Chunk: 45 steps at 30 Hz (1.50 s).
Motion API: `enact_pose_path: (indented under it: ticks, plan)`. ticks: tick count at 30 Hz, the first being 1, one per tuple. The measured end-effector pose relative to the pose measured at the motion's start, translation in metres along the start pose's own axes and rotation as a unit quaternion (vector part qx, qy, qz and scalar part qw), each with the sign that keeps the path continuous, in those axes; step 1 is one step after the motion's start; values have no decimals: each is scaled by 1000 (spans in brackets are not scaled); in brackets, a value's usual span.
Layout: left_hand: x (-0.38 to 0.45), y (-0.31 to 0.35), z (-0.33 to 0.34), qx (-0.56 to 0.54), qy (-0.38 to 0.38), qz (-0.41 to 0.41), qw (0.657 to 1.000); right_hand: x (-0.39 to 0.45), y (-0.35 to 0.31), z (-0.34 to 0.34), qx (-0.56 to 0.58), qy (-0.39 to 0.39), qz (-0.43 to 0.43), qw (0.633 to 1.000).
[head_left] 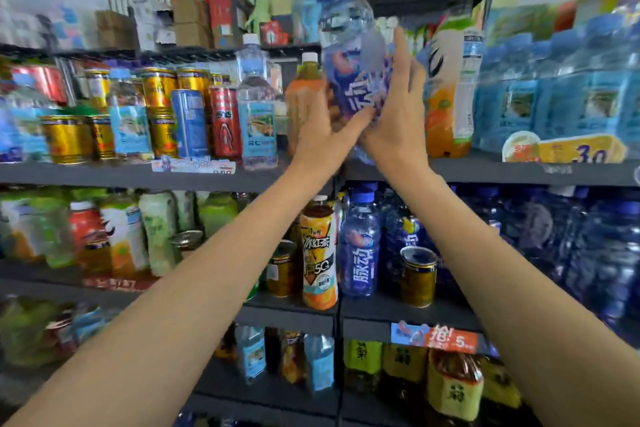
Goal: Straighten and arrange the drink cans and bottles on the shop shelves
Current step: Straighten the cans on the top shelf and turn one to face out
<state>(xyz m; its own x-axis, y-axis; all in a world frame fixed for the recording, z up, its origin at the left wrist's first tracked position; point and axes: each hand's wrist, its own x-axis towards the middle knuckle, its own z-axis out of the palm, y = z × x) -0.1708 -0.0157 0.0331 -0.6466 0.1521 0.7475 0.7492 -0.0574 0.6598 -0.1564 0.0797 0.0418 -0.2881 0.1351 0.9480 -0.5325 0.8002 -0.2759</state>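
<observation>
material: clear thin-walled plastic, blue-capped bottle (349,48) with a purple-blue wrap label; blurred, tilted top-left, up off the upper shelf (485,172) between the orange tea bottle (304,94) and the orange juice bottle (450,90).
left hand: left hand (325,135) under and against the bottle's lower label, fingers stretched out along it, not wrapped round; reads as flat-palm support, blur leaves thumb position unclear.
right hand: right hand (398,114) flat against the bottle's right side, fingers straight and pointing up. Bottle is sandwiched between two palms, no closed grasp visible.
fill: looks full of clear liquid, so judge it moderately heavy for its size, weight low and sloshing.
stiffness: walls likely give under a squeeze; cap and shoulder stiffer.
slip: glossy film label, probably slick against flat palms; a palm press at this tilt could let it slide down.
best hold: wrap one hand round the waist at the label, or the neck just under the cap; the other hand under the base.
fragility: low; dropping risks knocking the gold can (417,276) or the matching blue bottle (360,246) on the middle shelf directly beneath.
set-down: needs uprighting, label forward, into the gap on the upper shelf.
</observation>
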Motion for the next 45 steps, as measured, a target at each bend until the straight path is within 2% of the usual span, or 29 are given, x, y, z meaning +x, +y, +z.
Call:
enact_pose_path:
  ticks: [3, 5, 8, 10, 12, 14, 17, 19, 22, 26, 29, 32, 35, 40, 43, 45]
  plan:
    - [-22, 13, 3, -31, 6, 48, 998, -28, -15, -18, 13, 4, -45, 999]
    - [-42, 16, 0, -20, -17, 53, 998, -53, -17, -27, 32, 13, -50, 998]
    - [-84, 15, -4, 53, -77, -8, 996, -100, -11, -39, 66, 4, -32, 997]
    - [-110, 8, 1, 107, -86, -59, 989, -134, -2, -43, 84, -34, -3, 996]
    - [-128, -3, 11, 169, -78, -104, 977, -160, 10, -47, 92, -99, 45, 990]
    - [-141, -23, 27, 179, -66, -164, 968, -174, 28, -55, 69, -195, 74, 976]
    - [-154, -55, 44, 218, -35, -261, 940, -172, 66, -76, 26, -407, 70, 910]
    - [-158, -70, 48, 264, -37, -277, 923, -166, 97, -87, -24, -472, 75, 878]
    - [-154, -76, 57, 288, -49, -268, 918, -159, 129, -91, -98, -479, 107, 866]
    - [-137, -84, 78, 315, -65, -255, 912, -157, 141, -60, -220, -490, 135, 833]
    - [-127, -96, 88, 358, -75, -269, 891, -162, 146, -35, -258, -492, 175, 812]
    - [-126, -106, 93, 393, -81, -289, 869, -163, 150, -29, -306, -474, 158, 810]
    - [-126, -115, 98, 390, -77, -294, 870, -157, 151, -35, -316, -477, 159, 804]
    - [-122, -123, 112, 345, -70, -291, 890, -137, 153, -58, -337, -540, 150, 757]
    - [-115, -130, 114, 361, -91, -275, 886, -133, 154, -62, -318, -543, 147, 763]
    - [-107, -131, 111, 410, -150, -265, 860, -134, 158, -62, -299, -535, 153, 775]
